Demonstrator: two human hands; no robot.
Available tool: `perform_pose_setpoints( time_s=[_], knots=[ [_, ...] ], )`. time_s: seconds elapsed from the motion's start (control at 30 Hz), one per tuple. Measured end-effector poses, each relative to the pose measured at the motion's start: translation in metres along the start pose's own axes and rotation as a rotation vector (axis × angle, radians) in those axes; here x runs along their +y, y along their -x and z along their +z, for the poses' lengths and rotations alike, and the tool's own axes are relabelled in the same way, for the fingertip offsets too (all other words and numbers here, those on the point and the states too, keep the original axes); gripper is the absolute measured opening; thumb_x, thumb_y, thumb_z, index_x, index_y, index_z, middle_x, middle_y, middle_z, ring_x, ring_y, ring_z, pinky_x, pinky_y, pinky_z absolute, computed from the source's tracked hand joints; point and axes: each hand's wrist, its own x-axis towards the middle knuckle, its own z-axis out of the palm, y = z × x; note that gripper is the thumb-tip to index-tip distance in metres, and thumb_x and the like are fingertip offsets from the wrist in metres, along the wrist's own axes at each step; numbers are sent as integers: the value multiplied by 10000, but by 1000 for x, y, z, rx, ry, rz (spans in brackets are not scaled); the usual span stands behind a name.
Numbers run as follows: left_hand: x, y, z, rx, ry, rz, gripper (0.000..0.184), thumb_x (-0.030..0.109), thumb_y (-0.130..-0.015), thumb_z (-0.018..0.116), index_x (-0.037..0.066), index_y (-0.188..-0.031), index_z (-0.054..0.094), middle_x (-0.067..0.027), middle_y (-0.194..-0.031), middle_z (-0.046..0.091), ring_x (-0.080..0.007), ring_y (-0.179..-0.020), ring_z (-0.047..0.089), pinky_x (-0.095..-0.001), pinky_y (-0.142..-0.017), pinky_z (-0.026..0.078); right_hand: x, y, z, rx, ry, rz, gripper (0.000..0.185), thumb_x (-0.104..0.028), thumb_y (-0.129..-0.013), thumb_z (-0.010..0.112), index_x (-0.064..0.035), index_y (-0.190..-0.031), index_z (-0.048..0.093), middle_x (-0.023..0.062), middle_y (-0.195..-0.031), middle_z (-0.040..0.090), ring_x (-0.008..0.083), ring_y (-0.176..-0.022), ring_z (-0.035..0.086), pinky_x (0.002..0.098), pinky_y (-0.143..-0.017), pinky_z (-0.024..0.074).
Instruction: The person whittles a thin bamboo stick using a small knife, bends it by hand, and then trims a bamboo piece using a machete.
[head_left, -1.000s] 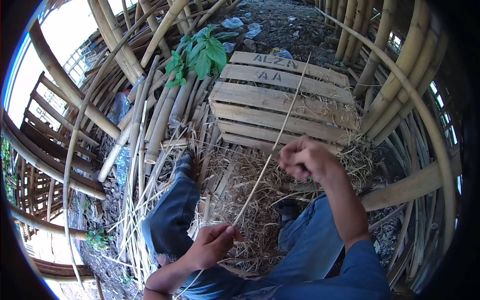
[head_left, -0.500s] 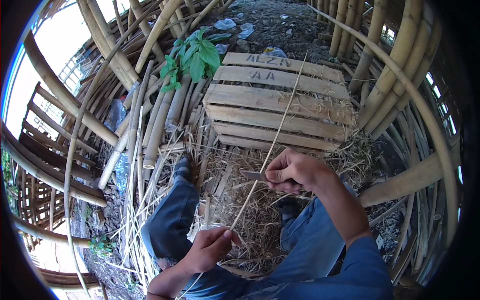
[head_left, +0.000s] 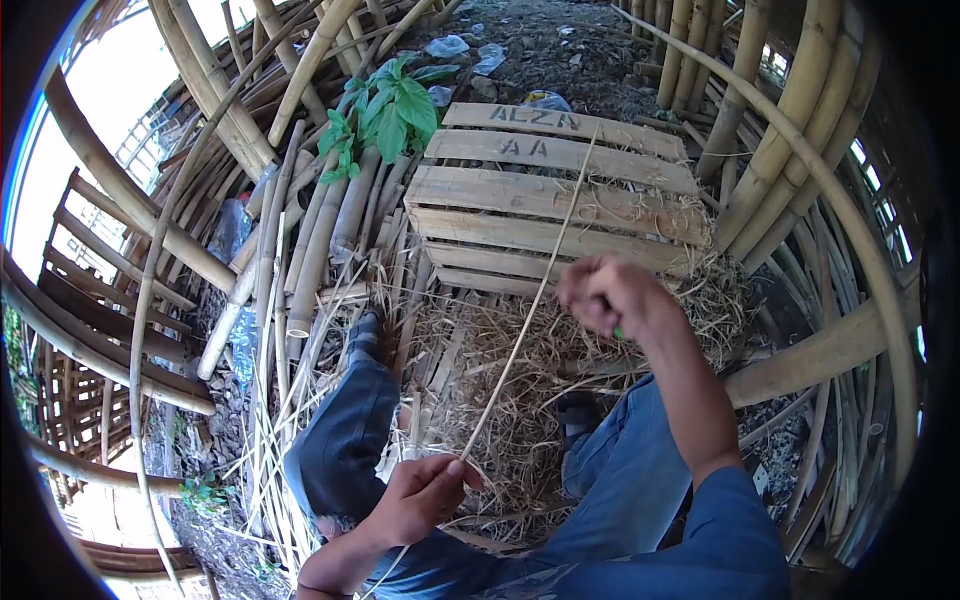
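Observation:
A long thin bamboo strip (head_left: 522, 335) runs from below my left hand up over the slatted wooden crate (head_left: 545, 190). My left hand (head_left: 425, 495) is closed around the strip near its lower end. Just right of the strip, beside the crate's front edge, my right hand (head_left: 605, 295) is raised with curled fingers. A small green bit shows at its palm, and the blade of the knife cannot be made out. Curly shavings (head_left: 510, 400) cover the ground between my legs and part of the crate.
Pale split strips (head_left: 265, 450) lie beside my left leg. Bamboo poles (head_left: 310, 260) are piled left of the crate near a leafy green plant (head_left: 395, 115). Thick upright poles (head_left: 790, 130) stand at the right, with a bamboo beam (head_left: 820, 360) below them.
Half a second ago my right hand held a knife across the strip; it has since moved up and right, off the strip. The strip's tip has shifted slightly down and left. My left hand stays put.

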Motion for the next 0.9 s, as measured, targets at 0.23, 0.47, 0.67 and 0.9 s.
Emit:
perform_pose_setpoints(
  time_s=[0.23, 0.47, 0.67, 0.9],
  knots=[
    [3, -3, -4, -18, 5, -44, 315, 213, -987, 375, -36, -962, 566, 58, -560, 346, -31, -477, 289, -210, -438, 233, 2, 1, 14, -148, 23, 10, 174, 3, -832, 459, 24, -701, 572, -13, -472, 420, 57, -353, 354, 216, -308, 235],
    [-1, -1, 0, -20, -12, 24, 322, 193, -986, 372, -79, -960, 541, 59, -553, 306, -25, -454, 249, -200, -411, 196, 2, -11, -47, 125, -259, -156, 133, -20, -797, 434, 9, -722, 540, -19, -499, 405, 65, -340, 292, 238, -301, 223],
    [-2, 2, -1, -20, 15, -20, 319, 187, -986, 373, -81, -958, 542, 62, -557, 305, -26, -453, 245, -202, -411, 190, 2, -9, -47, 138, -158, -132, 118, -14, -814, 451, 7, -730, 532, -33, -490, 376, 60, -343, 284, 235, -318, 222],
    [2, 2, 0, 3, -33, -16, 318, 188, -986, 372, -77, -958, 544, 61, -552, 306, -25, -454, 247, -202, -411, 188, -6, -3, -41, 330, -113, -85, 102, 1, -783, 430, 4, -771, 531, -16, -512, 400, 73, -370, 301, 231, -319, 221]
  ],
)
